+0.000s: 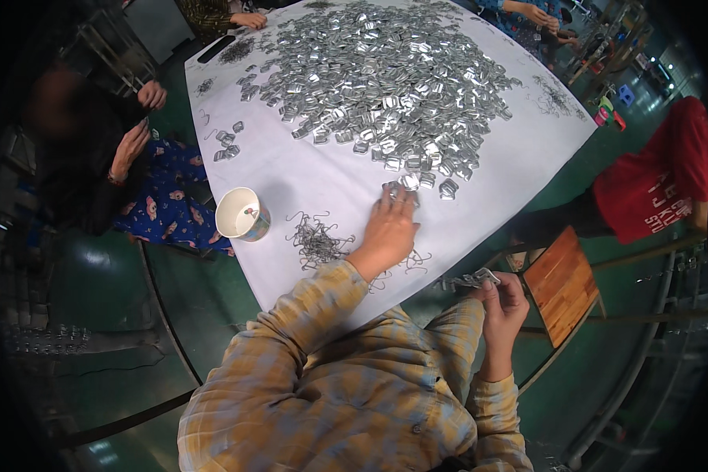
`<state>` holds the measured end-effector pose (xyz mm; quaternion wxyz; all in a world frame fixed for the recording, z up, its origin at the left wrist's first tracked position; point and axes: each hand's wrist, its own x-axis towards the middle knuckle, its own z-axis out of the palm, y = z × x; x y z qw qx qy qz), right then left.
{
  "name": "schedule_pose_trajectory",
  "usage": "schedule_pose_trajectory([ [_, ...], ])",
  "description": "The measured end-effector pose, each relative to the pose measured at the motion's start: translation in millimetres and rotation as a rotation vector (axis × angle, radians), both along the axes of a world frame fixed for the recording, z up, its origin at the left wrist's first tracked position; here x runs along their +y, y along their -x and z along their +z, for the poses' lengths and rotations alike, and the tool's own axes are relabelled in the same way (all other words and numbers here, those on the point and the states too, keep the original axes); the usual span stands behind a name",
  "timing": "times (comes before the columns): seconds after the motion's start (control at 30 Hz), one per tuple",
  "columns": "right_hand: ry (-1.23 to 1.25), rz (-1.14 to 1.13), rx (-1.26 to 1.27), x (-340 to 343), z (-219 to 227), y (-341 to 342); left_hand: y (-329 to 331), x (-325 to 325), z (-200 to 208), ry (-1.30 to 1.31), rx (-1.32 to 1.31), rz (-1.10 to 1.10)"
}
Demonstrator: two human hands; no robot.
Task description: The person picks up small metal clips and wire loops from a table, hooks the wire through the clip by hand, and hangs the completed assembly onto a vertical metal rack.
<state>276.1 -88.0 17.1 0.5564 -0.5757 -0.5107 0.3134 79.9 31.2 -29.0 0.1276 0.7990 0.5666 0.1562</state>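
Metal pieces (pixel 393 75) are showing silver against a white tabletop (pixel 519 177), wire hooks (pixel 319 242) dark grey; yellow-and-grey-blue plaid is patterning one shirt (pixel 326 397), pink motifs (pixel 151 206) are dotting a blue garment (pixel 167 195), white lettering (pixel 669 208) is marking a red top (pixel 665 173).

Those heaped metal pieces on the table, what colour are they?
The heaped metal pieces are shiny silver, seen best in the head view.

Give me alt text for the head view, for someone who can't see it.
A person's left hand is at the near edge of a large heap of silvery metal pieces on a white table, while their right hand holds several similar pieces beside it. Wire hooks and a paper cup are nearby.
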Motion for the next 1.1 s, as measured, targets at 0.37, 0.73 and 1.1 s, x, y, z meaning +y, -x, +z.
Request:
schedule_pose_trajectory([
  [0.37, -0.011, -0.024, -0.015, -5, -14, -8, 123, 1, 15, -0.202, 0.321, 0.123],
  [0.73, 0.023, 0.097, -0.051, 1, -12, 2, 122, 16, 24, -0.281, 0.262, 0.0],
  [1.1, -0.034, 0.19, -0.033, 5, -10, 23, 6, -52, 62, -0.019, -0.759, -0.228],
])
